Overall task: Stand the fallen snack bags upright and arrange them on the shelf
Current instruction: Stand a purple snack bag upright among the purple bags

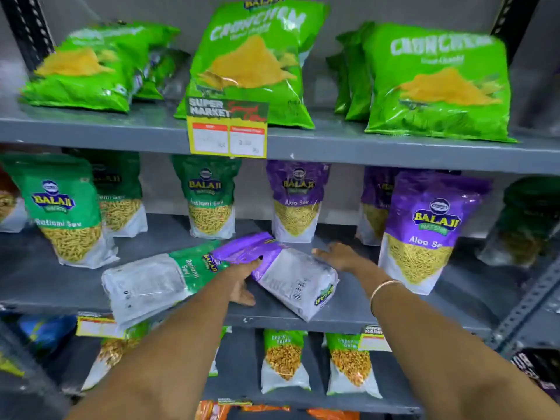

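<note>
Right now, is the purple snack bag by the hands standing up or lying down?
Lying down. The purple bag lies flat, back side up with its barcode showing, between both hands on the middle shelf.

Yellow price tag on upper shelf edge (print blurred); gold bangle on wrist.

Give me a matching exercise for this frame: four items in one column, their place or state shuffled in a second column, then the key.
1. fallen purple bag
2. fallen green bag
3. light green chip bags
4. bangle

A. top shelf
B. on the right wrist
C. lying flat, overhanging the shelf's front edge at left
D. lying back side up between both hands

Pairs: 1-D, 2-C, 3-A, 4-B
</note>
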Motion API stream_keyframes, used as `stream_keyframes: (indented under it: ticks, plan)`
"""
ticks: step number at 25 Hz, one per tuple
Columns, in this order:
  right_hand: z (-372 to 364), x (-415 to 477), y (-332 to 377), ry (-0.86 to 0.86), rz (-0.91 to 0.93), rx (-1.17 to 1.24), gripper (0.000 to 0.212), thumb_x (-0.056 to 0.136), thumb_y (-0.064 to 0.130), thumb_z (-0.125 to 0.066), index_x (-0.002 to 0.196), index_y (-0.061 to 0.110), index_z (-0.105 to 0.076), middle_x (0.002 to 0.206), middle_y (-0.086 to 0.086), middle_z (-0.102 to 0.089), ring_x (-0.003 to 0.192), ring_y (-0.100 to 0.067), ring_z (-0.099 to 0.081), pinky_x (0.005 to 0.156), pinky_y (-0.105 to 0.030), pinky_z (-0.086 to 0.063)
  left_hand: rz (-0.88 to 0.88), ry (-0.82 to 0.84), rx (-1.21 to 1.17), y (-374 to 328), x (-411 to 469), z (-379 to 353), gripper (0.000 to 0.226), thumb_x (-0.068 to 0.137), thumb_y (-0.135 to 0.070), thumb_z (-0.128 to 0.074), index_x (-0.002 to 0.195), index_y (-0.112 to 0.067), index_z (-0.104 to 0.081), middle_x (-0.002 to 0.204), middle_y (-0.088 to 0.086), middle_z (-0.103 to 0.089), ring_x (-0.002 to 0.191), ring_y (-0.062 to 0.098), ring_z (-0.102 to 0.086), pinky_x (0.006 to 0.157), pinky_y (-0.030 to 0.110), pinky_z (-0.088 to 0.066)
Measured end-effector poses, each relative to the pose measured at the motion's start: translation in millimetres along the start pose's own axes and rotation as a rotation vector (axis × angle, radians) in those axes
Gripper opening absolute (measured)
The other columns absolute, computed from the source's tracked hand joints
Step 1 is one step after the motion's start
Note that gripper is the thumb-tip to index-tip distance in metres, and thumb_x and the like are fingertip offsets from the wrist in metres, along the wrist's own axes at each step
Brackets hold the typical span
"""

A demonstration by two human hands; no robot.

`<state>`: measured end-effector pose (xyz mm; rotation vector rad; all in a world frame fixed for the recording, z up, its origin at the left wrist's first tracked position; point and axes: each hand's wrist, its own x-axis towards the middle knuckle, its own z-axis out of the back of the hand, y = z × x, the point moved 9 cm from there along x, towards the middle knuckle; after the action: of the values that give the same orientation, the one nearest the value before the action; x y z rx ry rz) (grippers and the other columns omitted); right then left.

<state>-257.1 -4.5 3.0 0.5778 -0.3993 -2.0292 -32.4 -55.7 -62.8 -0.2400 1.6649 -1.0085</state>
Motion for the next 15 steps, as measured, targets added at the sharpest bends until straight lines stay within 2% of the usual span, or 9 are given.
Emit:
stream_keyframes:
  ticks: [1,3,5,6,7,9,11,13,15]
  plan:
    - [-7,7,-4,0.057,-0.011,0.026,0.068,0.086,0.055,-0.045,0.133,0.006,-0.043,0.135,-0.012,-0.051,0.128,-0.028,-0.045,0.101,-0.032,-0.037,0.012,0.034,-0.107,1,3,-12,0.067,0.088,-0.043,-0.051,0.139,-0.004,-0.031,0.137,0.024,-0.042,0.121,0.040,-0.047,0.113,0.049,-0.030]
    - [-19,21,-10,0.183,-0.039,0.099,0.067,0.083,0.057,-0.050,0.129,0.009,-0.049,0.131,-0.001,-0.052,0.119,-0.025,-0.054,0.098,-0.025,-0.044,0.024,0.074,-0.238,4,15,-27,0.039,0.087,-0.038,-0.055,0.106,-0.003,-0.052,0.096,0.018,-0.056,0.086,0.032,-0.056,0.112,0.048,-0.032]
    - [-31,27,-10,0.291,-0.068,0.169,0.045,0.082,0.051,-0.056,0.103,0.012,-0.062,0.091,0.005,-0.064,0.078,-0.015,-0.061,0.064,-0.017,-0.049,0.003,0.025,-0.241,6,27,-25,0.030,0.087,-0.032,-0.057,0.081,-0.003,-0.054,0.078,0.015,-0.059,0.070,0.030,-0.059,0.108,0.047,-0.035]
    - [-31,27,-10,0.302,-0.073,0.167,0.037,0.080,0.048,-0.061,0.083,0.011,-0.062,0.064,0.008,-0.064,0.058,-0.011,-0.056,0.049,-0.019,-0.043,0.005,0.013,-0.215,8,30,-24,0.028,0.087,-0.030,-0.058,0.078,-0.004,-0.054,0.070,0.014,-0.065,0.063,0.030,-0.064,0.106,0.047,-0.037]
    - [-30,26,-10,0.319,-0.070,0.175,0.037,0.077,0.046,-0.065,0.066,0.012,-0.058,0.042,0.012,-0.058,0.044,-0.009,-0.051,0.041,-0.019,-0.037,0.006,0.021,-0.202,7,32,-24,0.026,0.087,-0.028,-0.059,0.076,-0.004,-0.055,0.060,0.013,-0.069,0.054,0.029,-0.068,0.104,0.046,-0.039]
    - [-33,26,-11,0.372,-0.080,0.227,0.036,0.070,0.044,-0.074,0.060,0.014,-0.055,0.028,0.011,-0.051,0.028,-0.003,-0.047,0.037,-0.017,-0.034,-0.020,0.056,-0.187,0,33,-24,0.020,0.086,-0.023,-0.061,0.076,-0.006,-0.058,0.047,0.009,-0.070,0.042,0.022,-0.068,0.086,0.043,-0.054]
    - [-39,24,-13,0.433,-0.087,0.251,0.041,0.062,0.043,-0.080,0.073,0.008,-0.062,0.037,0.010,-0.058,0.034,-0.002,-0.053,0.043,-0.017,-0.040,-0.048,0.045,-0.136,-11,27,-19,0.014,0.084,-0.017,-0.064,0.076,-0.007,-0.058,0.049,0.007,-0.070,0.044,0.020,-0.068,0.059,0.038,-0.058]
    - [-36,20,-8,0.438,-0.072,0.285,0.060,0.060,0.039,-0.082,0.101,-0.002,-0.065,0.076,-0.001,-0.072,0.072,-0.013,-0.067,0.065,-0.026,-0.052,-0.090,0.043,-0.083,-26,15,-15,0.010,0.083,-0.011,-0.065,0.078,-0.007,-0.057,0.067,0.008,-0.069,0.062,0.022,-0.066,0.069,0.042,-0.055]
    - [-28,11,3,0.390,-0.044,0.353,0.063,0.063,0.030,-0.082,0.115,0.001,-0.061,0.112,-0.015,-0.069,0.102,-0.025,-0.064,0.080,-0.037,-0.051,-0.170,0.038,-0.018,-45,7,-11,0.008,0.082,-0.009,-0.066,0.083,-0.009,-0.058,0.081,0.006,-0.063,0.076,0.019,-0.059,0.088,0.044,-0.048]
